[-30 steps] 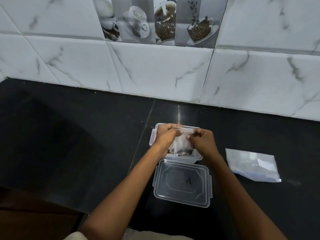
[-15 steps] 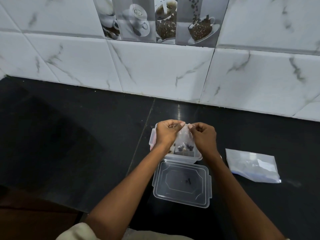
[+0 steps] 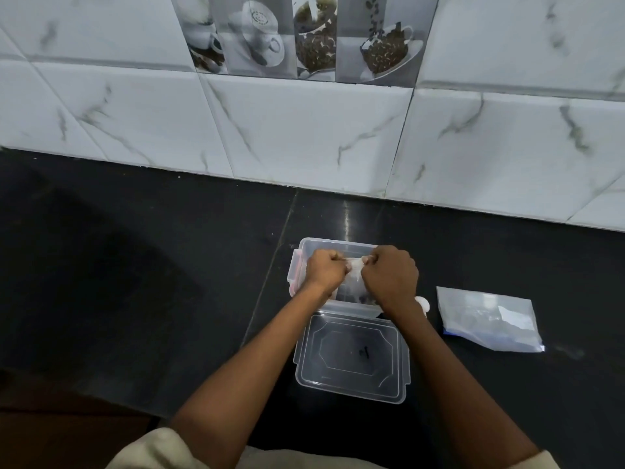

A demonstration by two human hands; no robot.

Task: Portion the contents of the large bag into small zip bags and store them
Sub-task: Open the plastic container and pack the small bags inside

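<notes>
My left hand (image 3: 324,272) and my right hand (image 3: 390,279) both grip the top of a small clear zip bag (image 3: 354,280), which hangs between them over an open clear plastic container (image 3: 334,246). Both fists are closed and close together. Dark bits show at the bag's bottom, mostly hidden by my right hand. The container's clear lid (image 3: 351,357) lies flat on the black counter just in front of it, with a dark speck on it. The large bag (image 3: 488,321) lies flat on the counter to the right, apart from my hands.
The black counter (image 3: 135,282) stretches wide to the left. A white marble-tiled wall (image 3: 304,130) with coffee-cup picture tiles closes off the back. The counter's front edge runs at the lower left, with a brown floor below.
My hands have dropped lower into the container with the small bag and closed into tighter fists, the knuckles turned up over the bag's top.
</notes>
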